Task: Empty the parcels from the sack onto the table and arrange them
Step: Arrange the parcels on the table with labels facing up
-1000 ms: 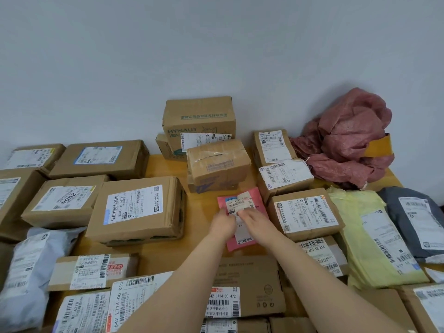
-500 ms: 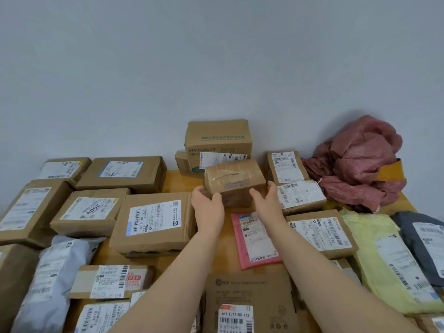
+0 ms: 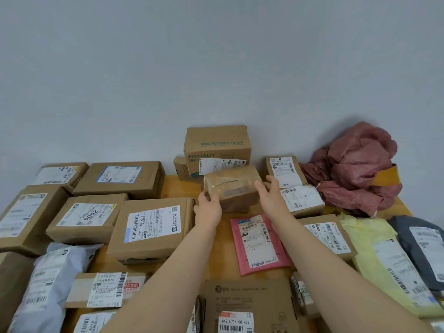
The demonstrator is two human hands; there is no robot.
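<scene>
A small taped brown box (image 3: pixel 231 186) is held between both hands over the middle of the wooden table (image 3: pixel 173 186). My left hand (image 3: pixel 208 209) grips its near left corner and my right hand (image 3: pixel 270 197) clasps its right end. The box is tilted, its right end higher. Below the hands a flat pink mailer (image 3: pixel 258 243) lies label up on the table. The crumpled red sack (image 3: pixel 355 169) sits at the back right against the wall.
Brown boxes with labels fill the left side (image 3: pixel 151 229). A tall HYNAUT carton (image 3: pixel 216 145) stands at the back. Labelled boxes (image 3: pixel 329 236), a yellow mailer (image 3: pixel 384 260) and a grey mailer (image 3: pixel 422 246) lie right. A white mailer (image 3: pixel 45 289) lies near left.
My hands left the pink mailer lying on the table, reached back and took hold of the small taped box. The box now sits tilted and shifted a little to the right.
</scene>
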